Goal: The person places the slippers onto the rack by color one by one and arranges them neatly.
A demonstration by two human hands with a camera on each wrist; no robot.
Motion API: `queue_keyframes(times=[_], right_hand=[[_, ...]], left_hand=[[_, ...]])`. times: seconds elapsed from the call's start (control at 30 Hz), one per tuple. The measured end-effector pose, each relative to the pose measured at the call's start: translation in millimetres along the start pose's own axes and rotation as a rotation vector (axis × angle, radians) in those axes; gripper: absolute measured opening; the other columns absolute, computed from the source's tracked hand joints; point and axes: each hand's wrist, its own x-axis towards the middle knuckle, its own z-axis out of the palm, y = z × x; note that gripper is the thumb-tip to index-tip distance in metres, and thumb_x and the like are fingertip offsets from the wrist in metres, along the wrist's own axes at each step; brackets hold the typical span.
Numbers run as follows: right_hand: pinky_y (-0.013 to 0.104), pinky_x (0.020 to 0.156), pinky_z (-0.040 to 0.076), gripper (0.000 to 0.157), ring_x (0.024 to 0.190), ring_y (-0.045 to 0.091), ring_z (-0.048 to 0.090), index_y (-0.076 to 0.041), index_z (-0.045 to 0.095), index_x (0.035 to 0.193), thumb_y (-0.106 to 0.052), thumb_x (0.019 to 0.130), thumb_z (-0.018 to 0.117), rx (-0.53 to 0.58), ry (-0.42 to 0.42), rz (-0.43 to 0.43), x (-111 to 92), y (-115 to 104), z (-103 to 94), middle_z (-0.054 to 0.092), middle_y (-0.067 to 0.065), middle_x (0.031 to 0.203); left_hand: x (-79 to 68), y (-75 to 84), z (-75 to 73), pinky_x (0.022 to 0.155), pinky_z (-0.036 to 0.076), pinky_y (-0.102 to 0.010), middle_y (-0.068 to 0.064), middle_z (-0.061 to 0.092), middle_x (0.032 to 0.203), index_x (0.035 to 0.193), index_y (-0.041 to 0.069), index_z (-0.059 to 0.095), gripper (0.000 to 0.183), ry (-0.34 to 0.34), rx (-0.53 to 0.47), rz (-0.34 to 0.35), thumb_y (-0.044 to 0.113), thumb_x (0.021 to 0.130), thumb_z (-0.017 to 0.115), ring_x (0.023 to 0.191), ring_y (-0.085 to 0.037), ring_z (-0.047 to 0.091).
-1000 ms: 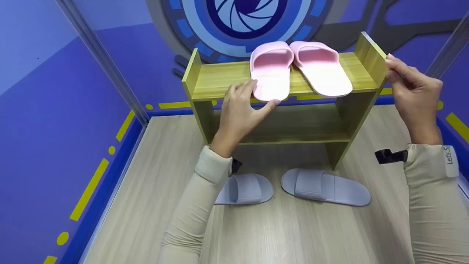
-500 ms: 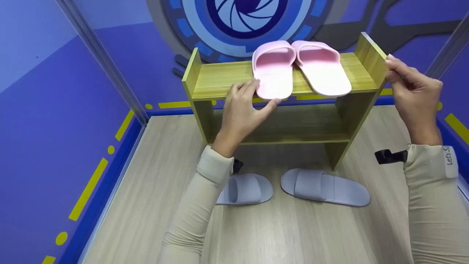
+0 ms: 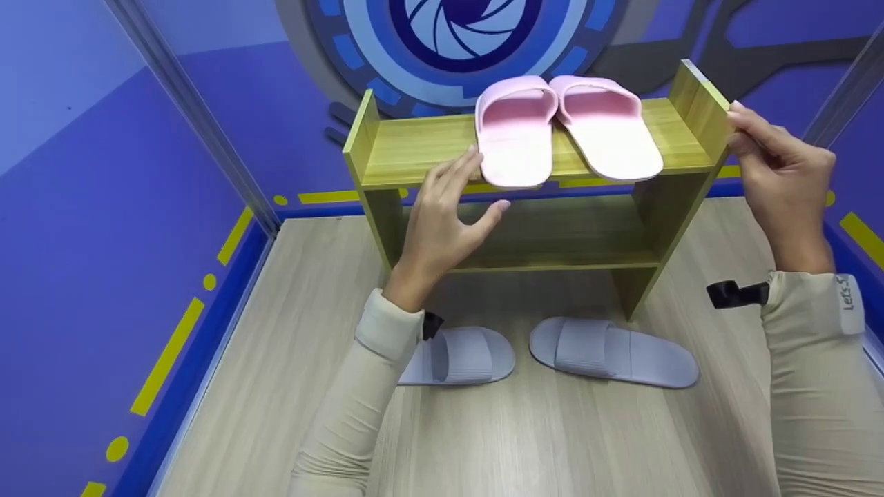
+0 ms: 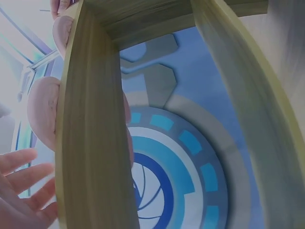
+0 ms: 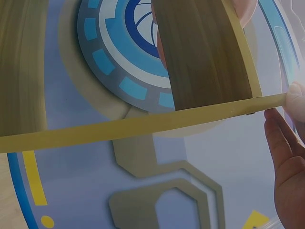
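With our right hand (image 3: 787, 183) pinching the rack (image 3: 552, 231) by its right side and our left hand (image 3: 442, 221) spread, gripping nothing, at the left pink slipper (image 3: 516, 150) atop it, we should nudge lightly, flat-fingered, rack braced.

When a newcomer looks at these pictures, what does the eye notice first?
Probably the two pink slippers, side by side on top of the wooden rack, with the left hand next to one. Behind the rack, the large round blue wall design also stands out. Two grey slippers lie on the floor in front.
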Motion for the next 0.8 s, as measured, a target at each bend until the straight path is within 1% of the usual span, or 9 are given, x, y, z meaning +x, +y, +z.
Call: queue_keyframes(times=[0.1, 0.27, 0.33, 0.4, 0.47, 0.57, 0.73, 0.8], right_hand=[[0.008, 0.078, 0.049, 0.022, 0.101, 0.001, 0.067, -0.007, 0.074, 0.107, -0.003, 0.086, 0.069, -0.007, -0.001, -0.002, -0.7, 0.1, -0.7, 0.071, 0.002, 0.114], [0.009, 0.078, 0.049, 0.023, 0.101, 0.001, 0.067, -0.007, 0.074, 0.108, -0.003, 0.086, 0.069, -0.007, 0.0, 0.001, -0.8, 0.3, -1.0, 0.071, 0.002, 0.114], [0.008, 0.077, 0.049, 0.023, 0.101, 0.001, 0.067, -0.006, 0.074, 0.107, -0.002, 0.086, 0.068, -0.008, 0.002, 0.002, -0.8, 0.4, -1.2, 0.071, 0.002, 0.114], [0.008, 0.077, 0.049, 0.023, 0.102, 0.001, 0.066, -0.006, 0.074, 0.107, -0.002, 0.086, 0.068, -0.014, 0.001, 0.0, -0.9, 0.3, -1.6, 0.071, 0.003, 0.114], [0.007, 0.077, 0.049, 0.022, 0.102, 0.001, 0.066, -0.006, 0.074, 0.107, -0.002, 0.086, 0.068, -0.019, 0.002, -0.003, -0.7, 0.2, -1.7, 0.071, 0.003, 0.114], [0.008, 0.077, 0.049, 0.022, 0.103, 0.002, 0.066, -0.005, 0.074, 0.107, -0.002, 0.086, 0.068, -0.01, 0.003, -0.003, -0.5, -0.2, -1.2, 0.071, 0.003, 0.113], [0.009, 0.078, 0.05, 0.021, 0.103, 0.003, 0.067, -0.003, 0.074, 0.106, -0.001, 0.085, 0.069, 0.015, 0.006, 0.0, 0.0, -0.2, 0.0, 0.072, 0.003, 0.112], [0.009, 0.077, 0.049, 0.021, 0.103, 0.003, 0.067, -0.003, 0.074, 0.106, -0.002, 0.085, 0.069, 0.011, 0.005, -0.002, 0.4, -0.2, 0.2, 0.071, 0.003, 0.112]], left_hand=[[-7.5, -7.4, -0.6, 0.111, 0.038, -0.033, -0.011, 0.053, 0.142, 0.135, 0.004, 0.055, 0.058, 0.035, -0.049, 0.065, 0.033, 0.087, 0.071, 0.128, -0.025, 0.047], [-21.2, -18.5, -1.6, 0.112, 0.037, -0.034, -0.015, 0.051, 0.143, 0.134, 0.001, 0.054, 0.055, 0.092, -0.079, 0.152, 0.024, 0.087, 0.071, 0.129, -0.026, 0.046], [-27.2, -23.2, -1.4, 0.112, 0.037, -0.036, -0.017, 0.05, 0.142, 0.134, 0.0, 0.054, 0.055, 0.104, -0.089, 0.186, 0.021, 0.086, 0.072, 0.13, -0.027, 0.045], [-33.3, -27.7, -1.3, 0.112, 0.037, -0.038, -0.017, 0.05, 0.143, 0.133, -0.001, 0.054, 0.055, 0.101, -0.098, 0.219, 0.018, 0.085, 0.072, 0.13, -0.028, 0.044], [-39.5, -32.2, -1.0, 0.113, 0.036, -0.039, -0.017, 0.05, 0.143, 0.133, 0.0, 0.053, 0.055, 0.086, -0.098, 0.243, 0.018, 0.085, 0.073, 0.131, -0.028, 0.044], [-49.0, -39.2, -0.7, 0.112, 0.036, -0.04, -0.018, 0.049, 0.143, 0.135, 0.0, 0.052, 0.059, 0.05, -0.098, 0.258, 0.02, 0.084, 0.074, 0.131, -0.028, 0.045], [-66.4, -52.5, -0.2, 0.111, 0.038, -0.04, -0.014, 0.048, 0.145, 0.137, 0.002, 0.051, 0.064, -0.048, -0.117, 0.247, 0.026, 0.083, 0.075, 0.132, -0.025, 0.045], [-73.8, -57.0, -0.7, 0.11, 0.039, -0.039, -0.01, 0.047, 0.147, 0.139, 0.004, 0.05, 0.064, -0.096, -0.124, 0.233, 0.029, 0.085, 0.074, 0.132, -0.023, 0.044]])
